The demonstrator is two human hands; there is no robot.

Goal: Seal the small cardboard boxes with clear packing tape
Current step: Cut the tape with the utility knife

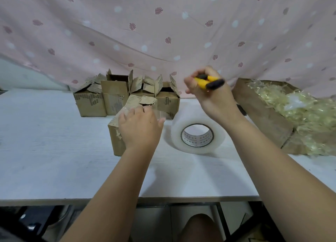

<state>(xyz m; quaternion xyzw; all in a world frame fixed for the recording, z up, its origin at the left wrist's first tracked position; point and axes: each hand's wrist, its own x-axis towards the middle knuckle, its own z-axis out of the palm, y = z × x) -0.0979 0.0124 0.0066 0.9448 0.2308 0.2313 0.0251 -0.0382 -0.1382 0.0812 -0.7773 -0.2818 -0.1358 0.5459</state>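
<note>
Head cam: L hand (pixel 140 128) flat on box (pixel 116 143), R fingers (pixel 191 84) grip cutter (pixel 209 81); tape (pixel 219 132) print unreadable.

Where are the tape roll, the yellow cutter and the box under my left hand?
tape roll (pixel 198 114), head view, wound tape above core
yellow cutter (pixel 211 79), head view, yellow body
box (pixel 117 143), head view, front face

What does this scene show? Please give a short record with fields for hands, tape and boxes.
left hand: rests flat on the front box, fingers straight
right hand: raised, grips a yellow-black cutter
tape roll: stands on edge on the table, right of the front box
back boxes: flaps open
large box: far right, holds pale filler
</note>
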